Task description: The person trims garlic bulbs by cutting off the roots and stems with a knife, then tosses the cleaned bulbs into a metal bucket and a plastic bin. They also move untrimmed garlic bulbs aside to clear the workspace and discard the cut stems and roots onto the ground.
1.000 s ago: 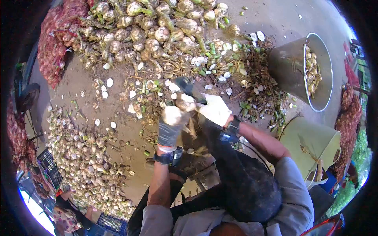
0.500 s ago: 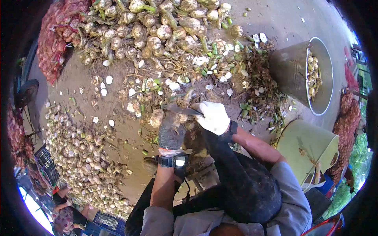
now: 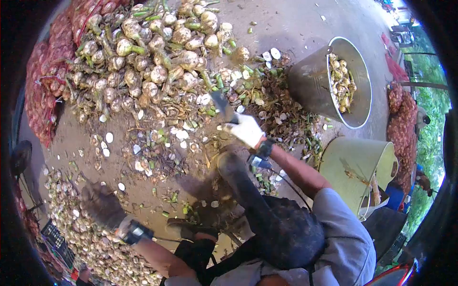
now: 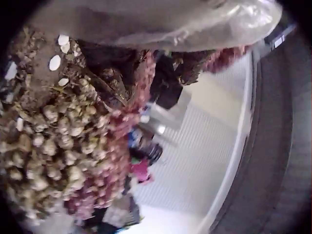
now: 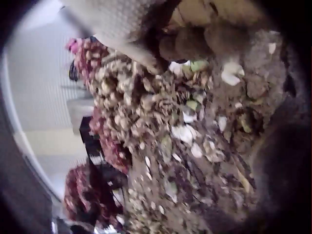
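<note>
My right hand [image 3: 247,129], in a white glove, is curled round the handle of a knife [image 3: 222,107]; the fingers wrap the grip and the blade stands clear above the fist. The knife's long axis runs from my fist up and to the left in the head view, with the dark, broad blade pointing away from me toward the heap of untrimmed bulbs [image 3: 143,62]. The blade hangs over the litter of cut stalks and white slices [image 3: 176,133] on the ground, just short of the heap's near edge; whether its tip touches anything I cannot tell. My left hand [image 3: 100,205], in a dark glove, is stretched well apart from the knife, low and to the left, over the pile of trimmed bulbs [image 3: 71,229]; the fingers look loosely bent and hold nothing that shows, though blur hides the fingertips. A watch-like band [image 3: 136,232] sits on that wrist. My dark trouser leg [image 3: 248,190] lies between the two arms. To the right of the knife hand a metal bucket [image 3: 310,81] leans on its side with bulbs inside, and nearer me a pale green bucket [image 3: 353,162] lies tipped. Red mesh sacks [image 3: 40,100] border the heap on the left; more red mesh sacks lie at the far right.
</note>
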`<state>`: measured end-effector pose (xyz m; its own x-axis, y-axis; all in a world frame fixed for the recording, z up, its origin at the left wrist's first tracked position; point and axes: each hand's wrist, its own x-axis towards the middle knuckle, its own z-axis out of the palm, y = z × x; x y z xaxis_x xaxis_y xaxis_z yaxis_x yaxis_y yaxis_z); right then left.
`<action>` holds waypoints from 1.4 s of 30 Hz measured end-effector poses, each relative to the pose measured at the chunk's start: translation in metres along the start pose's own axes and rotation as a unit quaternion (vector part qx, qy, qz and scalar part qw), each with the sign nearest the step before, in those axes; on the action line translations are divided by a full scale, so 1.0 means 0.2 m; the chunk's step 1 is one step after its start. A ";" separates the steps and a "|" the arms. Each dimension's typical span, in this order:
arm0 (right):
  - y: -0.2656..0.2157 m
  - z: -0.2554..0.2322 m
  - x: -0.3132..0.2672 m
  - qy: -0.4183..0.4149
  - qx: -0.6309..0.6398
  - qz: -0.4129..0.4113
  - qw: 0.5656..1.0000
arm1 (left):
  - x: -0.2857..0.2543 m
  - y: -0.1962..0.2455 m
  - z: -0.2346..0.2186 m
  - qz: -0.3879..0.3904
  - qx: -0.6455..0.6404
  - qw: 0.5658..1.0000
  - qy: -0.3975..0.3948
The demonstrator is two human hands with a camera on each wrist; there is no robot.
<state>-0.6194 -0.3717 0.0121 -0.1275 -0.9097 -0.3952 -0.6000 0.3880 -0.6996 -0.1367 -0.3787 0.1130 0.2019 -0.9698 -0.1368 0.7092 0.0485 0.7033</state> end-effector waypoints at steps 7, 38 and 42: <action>0.14 -0.27 0.03 0.079 0.708 0.176 0.680 | 0.20 -1.07 0.95 -0.110 0.193 0.968 -0.119; -0.24 -0.12 -0.08 0.100 -0.135 -0.207 0.964 | 0.09 -1.15 0.81 -0.157 0.604 0.714 -0.318; -0.09 -0.01 -0.06 0.049 -0.211 -0.192 0.957 | -0.08 -0.87 0.84 -0.245 0.528 0.785 -0.213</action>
<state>-0.6088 -0.3676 0.0305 0.1054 -0.9909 -0.0842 -0.8808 -0.0537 -0.4705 -0.3775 -0.4118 0.1100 -0.3245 -0.8133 -0.4830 -0.3685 -0.3616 0.8564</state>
